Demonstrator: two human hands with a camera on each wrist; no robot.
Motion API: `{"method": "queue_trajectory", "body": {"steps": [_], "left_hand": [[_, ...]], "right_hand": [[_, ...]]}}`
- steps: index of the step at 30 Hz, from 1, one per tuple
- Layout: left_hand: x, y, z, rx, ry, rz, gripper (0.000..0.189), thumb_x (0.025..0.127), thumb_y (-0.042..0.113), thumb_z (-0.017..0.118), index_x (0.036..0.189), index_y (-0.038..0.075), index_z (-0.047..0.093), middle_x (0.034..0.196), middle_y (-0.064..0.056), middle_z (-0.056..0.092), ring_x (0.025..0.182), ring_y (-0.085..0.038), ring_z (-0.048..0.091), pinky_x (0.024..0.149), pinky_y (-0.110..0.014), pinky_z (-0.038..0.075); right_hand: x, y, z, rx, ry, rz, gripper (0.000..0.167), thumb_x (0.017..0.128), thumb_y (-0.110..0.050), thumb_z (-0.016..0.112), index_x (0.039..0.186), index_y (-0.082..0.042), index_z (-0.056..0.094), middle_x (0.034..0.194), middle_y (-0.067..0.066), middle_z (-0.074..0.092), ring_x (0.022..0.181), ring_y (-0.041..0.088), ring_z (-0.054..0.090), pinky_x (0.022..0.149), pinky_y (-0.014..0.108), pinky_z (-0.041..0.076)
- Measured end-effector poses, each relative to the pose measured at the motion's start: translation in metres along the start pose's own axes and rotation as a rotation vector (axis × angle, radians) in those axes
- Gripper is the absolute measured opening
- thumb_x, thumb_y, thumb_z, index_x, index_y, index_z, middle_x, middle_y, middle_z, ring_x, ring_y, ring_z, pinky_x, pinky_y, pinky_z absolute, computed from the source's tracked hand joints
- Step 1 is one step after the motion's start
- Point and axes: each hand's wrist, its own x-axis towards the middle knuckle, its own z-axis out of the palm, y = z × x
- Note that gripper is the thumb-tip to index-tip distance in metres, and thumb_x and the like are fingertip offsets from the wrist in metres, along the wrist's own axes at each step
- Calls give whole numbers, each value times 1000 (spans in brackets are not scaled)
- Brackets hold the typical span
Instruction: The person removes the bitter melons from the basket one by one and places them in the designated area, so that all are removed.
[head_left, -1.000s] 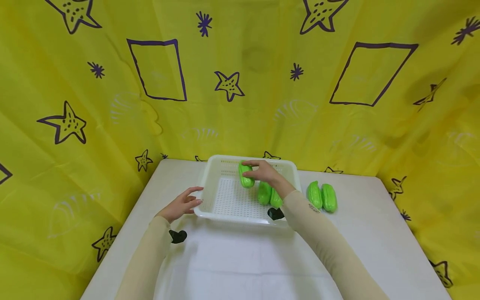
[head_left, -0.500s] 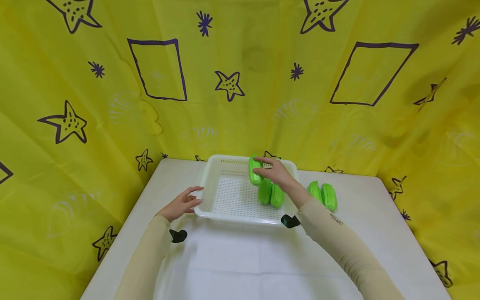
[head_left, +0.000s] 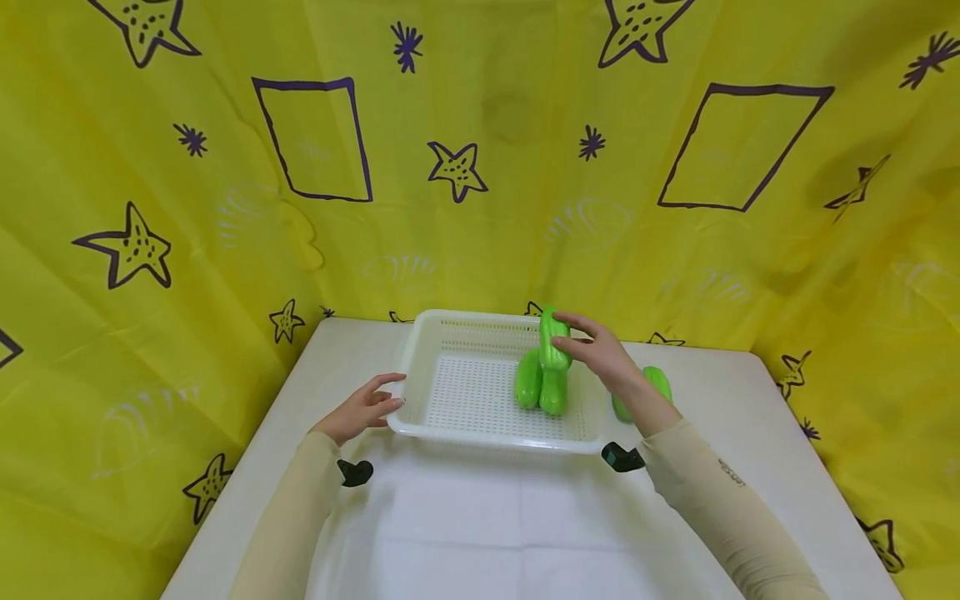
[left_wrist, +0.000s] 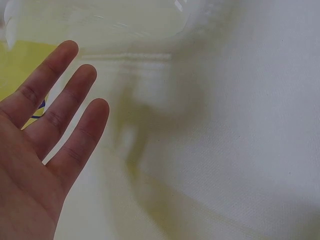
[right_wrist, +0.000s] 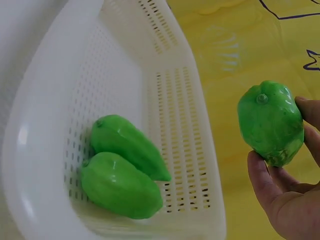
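Note:
My right hand (head_left: 609, 357) pinches a long, ridged, shiny green fruit (head_left: 552, 340) between thumb and fingers. It holds this above the right part of a white perforated basket (head_left: 480, 440). Up close in the right wrist view, the held green fruit (right_wrist: 270, 122) has a small stem nub. Two similar fruits, one on the left (head_left: 528, 380) and one on the right (head_left: 553, 395), lie side by side on the basket floor. At the basket's left rim is my left hand (head_left: 363, 410), its fingers extended; the left wrist view shows three straight fingers (left_wrist: 80, 137).
More green fruit (head_left: 657, 382) lies on the white table (head_left: 720, 433) right of the basket, partly behind my right forearm. A yellow curtain (head_left: 465, 233) with dark star drawings closes off the back and sides, just behind the basket.
My right hand has moved right with the held fruit, from over the basket's middle to above its right part. The two fruits in the basket and my left hand have stayed put.

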Motion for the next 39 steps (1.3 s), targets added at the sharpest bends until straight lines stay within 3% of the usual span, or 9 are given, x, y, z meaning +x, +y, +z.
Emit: {"method": "queue_trajectory", "body": {"steps": [12,15,19,22,30,33,36,39], "left_hand": [[1,-2,1,-22,-1,9,61,95,39,63,148,25,36,136,-19,51,113,-27,59,98,-49,48],[2,-3,0,-40,-6,22,60,95,37,64,148,25,37,133,-18,54,110,-26,60,97,-49,48],[1,-4,0,-40,-8,31,62,95,38,64,148,25,36,132,-17,55,108,-24,61,98,-49,48],[1,-4,0,-41,-16,41,63,95,38,64,149,23,35,132,-18,54,108,-25,61,97,-49,48],[-1,-3,1,-40,-17,46,63,95,38,63,149,23,35,131,-18,54,107,-24,61,97,-48,49],[0,-3,1,-38,-15,40,62,95,38,63,149,23,35,131,-18,55,107,-24,61,98,-49,48],[0,-2,1,-34,-13,36,62,95,38,63,149,23,35,131,-18,54,106,-25,62,98,-49,48],[0,-2,1,-34,-12,34,62,95,38,63,149,23,35,131,-18,55,106,-25,62,97,-49,48]], "right_hand": [[-27,11,-31,-47,81,6,66,92,-35,69,149,-14,41,154,13,32,131,40,43,111,59,27],[-32,14,-38,-65,110,7,67,92,-36,69,149,-15,42,154,12,33,128,37,46,107,50,35],[-39,20,-48,-70,138,-3,67,92,-37,68,149,-15,41,153,13,34,124,34,48,91,26,47],[-45,24,-56,-73,147,-3,68,93,-37,67,150,-15,39,154,14,31,126,35,46,85,20,48],[-57,45,-85,-101,157,34,71,96,-41,61,154,-16,30,158,20,18,132,43,36,106,53,33],[-62,56,-99,-100,168,46,72,97,-41,60,155,-13,28,158,22,16,133,43,34,108,57,30],[-66,70,-114,-122,192,64,72,97,-42,58,155,-13,27,158,24,15,132,36,36,105,41,39],[-71,85,-127,-110,220,63,71,98,-39,58,155,-11,27,156,28,15,123,16,44,91,19,46]]}}
